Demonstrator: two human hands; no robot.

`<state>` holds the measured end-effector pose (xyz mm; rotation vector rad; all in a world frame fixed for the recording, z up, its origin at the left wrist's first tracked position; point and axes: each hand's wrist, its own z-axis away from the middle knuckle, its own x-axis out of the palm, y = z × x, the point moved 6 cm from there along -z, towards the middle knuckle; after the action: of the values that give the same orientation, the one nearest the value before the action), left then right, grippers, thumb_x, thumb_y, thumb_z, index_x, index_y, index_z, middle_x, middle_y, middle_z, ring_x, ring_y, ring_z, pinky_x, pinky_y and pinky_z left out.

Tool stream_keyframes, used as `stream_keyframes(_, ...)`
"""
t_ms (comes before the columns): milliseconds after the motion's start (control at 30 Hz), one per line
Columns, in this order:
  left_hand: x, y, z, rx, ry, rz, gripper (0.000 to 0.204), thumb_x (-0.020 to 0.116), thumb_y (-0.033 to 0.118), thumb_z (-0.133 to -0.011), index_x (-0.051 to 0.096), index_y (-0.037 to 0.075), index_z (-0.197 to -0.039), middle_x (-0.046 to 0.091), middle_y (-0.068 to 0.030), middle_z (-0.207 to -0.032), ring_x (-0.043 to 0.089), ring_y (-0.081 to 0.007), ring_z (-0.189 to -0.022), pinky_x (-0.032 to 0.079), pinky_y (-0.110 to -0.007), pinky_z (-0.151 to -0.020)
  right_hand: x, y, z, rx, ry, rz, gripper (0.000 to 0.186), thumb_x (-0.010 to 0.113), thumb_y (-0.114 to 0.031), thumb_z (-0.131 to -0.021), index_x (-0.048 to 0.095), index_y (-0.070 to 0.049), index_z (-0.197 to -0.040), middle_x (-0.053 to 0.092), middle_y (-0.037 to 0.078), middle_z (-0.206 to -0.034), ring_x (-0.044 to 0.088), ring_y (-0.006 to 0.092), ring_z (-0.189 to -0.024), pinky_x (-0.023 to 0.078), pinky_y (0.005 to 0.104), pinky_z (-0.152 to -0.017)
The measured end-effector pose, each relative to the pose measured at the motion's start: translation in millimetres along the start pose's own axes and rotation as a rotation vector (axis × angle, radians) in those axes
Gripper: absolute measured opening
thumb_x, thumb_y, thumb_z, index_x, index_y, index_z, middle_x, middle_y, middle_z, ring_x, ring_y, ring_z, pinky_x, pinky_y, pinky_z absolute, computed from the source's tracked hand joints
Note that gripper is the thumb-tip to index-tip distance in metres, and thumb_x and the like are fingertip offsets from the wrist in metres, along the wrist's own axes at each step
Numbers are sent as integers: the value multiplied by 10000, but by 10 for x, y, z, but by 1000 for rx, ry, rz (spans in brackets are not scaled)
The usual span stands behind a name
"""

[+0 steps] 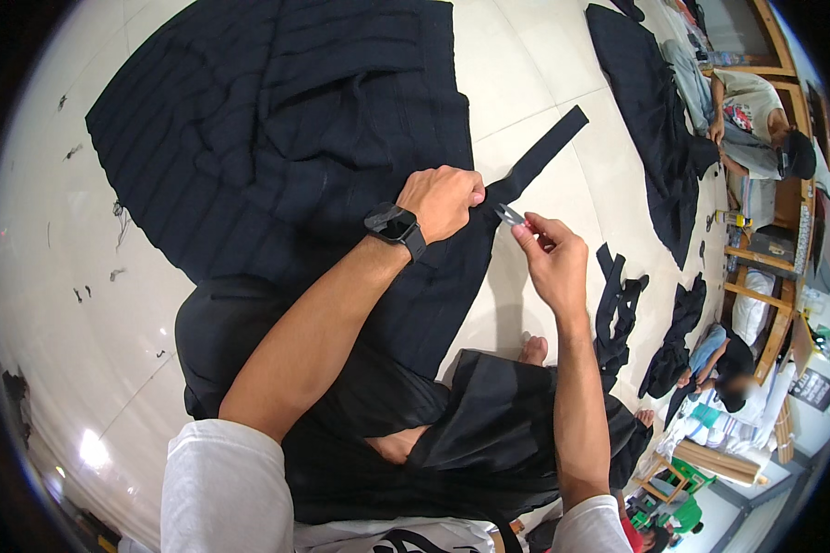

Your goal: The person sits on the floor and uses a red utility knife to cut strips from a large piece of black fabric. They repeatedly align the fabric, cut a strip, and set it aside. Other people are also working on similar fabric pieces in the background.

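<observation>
A large dark navy pleated fabric lies spread before me across the tiled floor and over my lap, with a long narrow strap extending from its right edge. My left hand, a black watch on its wrist, is closed on the fabric where the strap joins it. My right hand grips small silver thread snips, their tips touching or very close to that join, just right of my left fingers.
Dark cloth pieces and loose strips lie to the right on pale tiles. Co-workers sit along the right, before wooden shelving. Thread scraps lie at the left. My bare foot shows below the fabric.
</observation>
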<state>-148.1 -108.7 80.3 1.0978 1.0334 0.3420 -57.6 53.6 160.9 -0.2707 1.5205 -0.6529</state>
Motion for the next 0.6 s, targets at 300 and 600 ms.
stream_keyframes(300,-12,-27,-13,31,44,65,146,624,141,-955,711,27,-930,748,-147,-891,719,-372,-867,551,-461,-767,228,-225,18,-47,-48,110,269,782,-193,-904,768,49,-1022,710,187,-797,662,257,-624,524,380,-609)
stream_keyframes(600,-8,-23,-3,50,46,28,122,640,136,-942,703,31,-929,720,-146,-981,697,-373,-942,546,-463,-806,304,-211,-24,-31,-29,121,257,766,-175,-906,763,61,-1007,729,235,-843,712,324,-702,551,392,-676)
